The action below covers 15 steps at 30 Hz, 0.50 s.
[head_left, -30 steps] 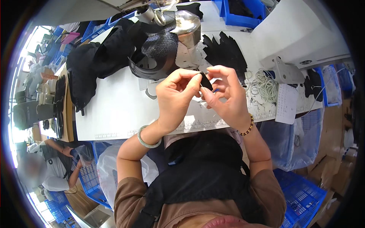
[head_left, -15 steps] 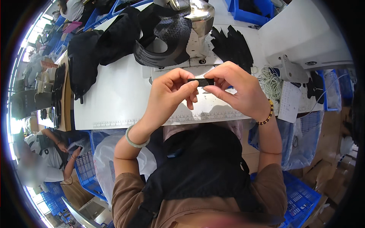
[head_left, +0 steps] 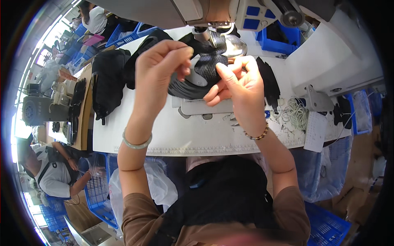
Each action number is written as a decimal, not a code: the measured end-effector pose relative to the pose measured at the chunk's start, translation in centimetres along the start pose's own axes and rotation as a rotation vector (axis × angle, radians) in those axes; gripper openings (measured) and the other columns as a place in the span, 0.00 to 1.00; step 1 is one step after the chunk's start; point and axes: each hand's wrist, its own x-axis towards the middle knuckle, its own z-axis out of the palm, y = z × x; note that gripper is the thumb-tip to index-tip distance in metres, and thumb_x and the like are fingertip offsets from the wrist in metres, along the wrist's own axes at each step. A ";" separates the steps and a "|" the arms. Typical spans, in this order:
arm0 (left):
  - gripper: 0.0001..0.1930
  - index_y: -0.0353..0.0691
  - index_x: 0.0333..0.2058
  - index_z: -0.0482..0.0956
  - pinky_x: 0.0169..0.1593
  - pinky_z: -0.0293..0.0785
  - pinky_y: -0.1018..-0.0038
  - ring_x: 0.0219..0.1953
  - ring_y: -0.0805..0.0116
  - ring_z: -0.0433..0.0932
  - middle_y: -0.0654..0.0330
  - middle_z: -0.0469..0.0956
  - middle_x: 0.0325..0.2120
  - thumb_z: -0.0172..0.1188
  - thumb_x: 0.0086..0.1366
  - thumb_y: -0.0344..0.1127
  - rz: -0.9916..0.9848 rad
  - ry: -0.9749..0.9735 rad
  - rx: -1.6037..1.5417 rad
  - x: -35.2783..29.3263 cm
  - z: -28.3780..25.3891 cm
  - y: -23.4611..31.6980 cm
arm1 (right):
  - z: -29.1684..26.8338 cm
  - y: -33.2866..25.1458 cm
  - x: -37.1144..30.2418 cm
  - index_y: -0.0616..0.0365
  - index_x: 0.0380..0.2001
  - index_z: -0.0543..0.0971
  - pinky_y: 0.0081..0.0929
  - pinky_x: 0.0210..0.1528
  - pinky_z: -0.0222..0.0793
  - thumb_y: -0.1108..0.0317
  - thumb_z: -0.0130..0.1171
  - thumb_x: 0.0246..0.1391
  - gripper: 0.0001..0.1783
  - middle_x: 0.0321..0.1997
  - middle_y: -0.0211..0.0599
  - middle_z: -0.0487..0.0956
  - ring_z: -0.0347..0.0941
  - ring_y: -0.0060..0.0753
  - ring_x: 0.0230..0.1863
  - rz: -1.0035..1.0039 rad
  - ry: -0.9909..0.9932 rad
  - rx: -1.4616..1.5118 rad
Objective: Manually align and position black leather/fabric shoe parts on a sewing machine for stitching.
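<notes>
My two hands are raised over the white worktable (head_left: 164, 135), close under the sewing machine head (head_left: 230, 12). A black fabric piece (head_left: 207, 65) is stretched between them. My left hand (head_left: 162, 71), with a pale green bangle on the wrist, pinches its left edge with thumb and fingers. My right hand (head_left: 240, 88), with a beaded bracelet on the wrist, grips its right edge. Below the fabric a dark curved brim-like piece (head_left: 184, 88) lies on the machine's bed plate. Where the fabric meets the needle is hidden.
A pile of black fabric (head_left: 106, 82) lies at the table's left, black cut pieces (head_left: 269, 82) and a white cord bundle (head_left: 293, 112) at the right. A ruler strip (head_left: 205, 149) runs along the front edge. Black cloth (head_left: 225, 192) covers my lap. Another person (head_left: 53, 172) sits lower left among blue crates.
Both hands have moved up and away from me toward the sewing machine head. The small black piece pinched between them is now held against larger black fabric under the machine.
</notes>
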 end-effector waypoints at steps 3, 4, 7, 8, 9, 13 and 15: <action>0.07 0.30 0.29 0.77 0.24 0.65 0.87 0.20 0.82 0.70 0.65 0.74 0.20 0.58 0.57 0.30 -0.079 -0.028 0.101 0.4 0.3 -1.7 | -0.1 1.3 0.2 0.58 0.32 0.56 0.22 0.14 0.72 0.75 0.52 0.57 0.13 0.24 0.38 0.70 0.74 0.30 0.15 -0.170 0.053 -0.037; 0.07 0.31 0.30 0.76 0.24 0.65 0.86 0.20 0.81 0.70 0.65 0.73 0.20 0.57 0.58 0.30 -0.083 -0.019 0.124 0.2 0.5 -2.0 | -0.3 1.7 0.3 0.60 0.34 0.57 0.20 0.15 0.71 0.76 0.53 0.56 0.13 0.24 0.37 0.71 0.73 0.27 0.16 -0.219 0.075 -0.095; 0.06 0.31 0.30 0.75 0.23 0.65 0.85 0.19 0.80 0.70 0.64 0.73 0.20 0.56 0.58 0.29 -0.076 -0.001 0.141 0.0 0.6 -2.4 | -0.6 2.2 0.3 0.62 0.39 0.61 0.15 0.19 0.71 0.78 0.54 0.54 0.14 0.24 0.35 0.72 0.74 0.21 0.18 -0.277 0.091 -0.135; 0.07 0.30 0.30 0.76 0.23 0.66 0.86 0.20 0.81 0.70 0.64 0.73 0.20 0.57 0.58 0.30 -0.089 -0.004 0.101 0.1 0.6 -2.6 | -0.7 2.4 0.3 0.62 0.40 0.62 0.15 0.19 0.71 0.77 0.54 0.54 0.14 0.25 0.35 0.73 0.74 0.21 0.19 -0.322 0.091 -0.208; 0.08 0.29 0.30 0.76 0.23 0.66 0.87 0.20 0.83 0.70 0.63 0.74 0.19 0.57 0.58 0.30 -0.097 -0.003 0.064 0.2 0.4 -2.6 | -0.7 2.6 0.4 0.61 0.42 0.63 0.15 0.20 0.71 0.77 0.54 0.54 0.14 0.26 0.36 0.74 0.74 0.20 0.20 -0.369 0.085 -0.277; 0.08 0.29 0.30 0.75 0.22 0.66 0.87 0.20 0.82 0.70 0.63 0.74 0.19 0.58 0.58 0.30 -0.131 -0.029 0.071 0.6 0.1 -2.2 | -1.5 3.0 0.7 0.64 0.46 0.72 0.15 0.23 0.74 0.79 0.53 0.55 0.14 0.33 0.38 0.75 0.75 0.22 0.22 -0.694 0.036 -0.681; 0.09 0.29 0.30 0.75 0.23 0.68 0.86 0.19 0.82 0.70 0.63 0.74 0.19 0.59 0.58 0.31 -0.206 -0.075 0.061 1.0 0.0 -1.8 | -1.4 2.8 0.6 0.63 0.45 0.74 0.15 0.23 0.74 0.79 0.54 0.54 0.14 0.33 0.37 0.75 0.74 0.21 0.23 -0.731 0.046 -0.750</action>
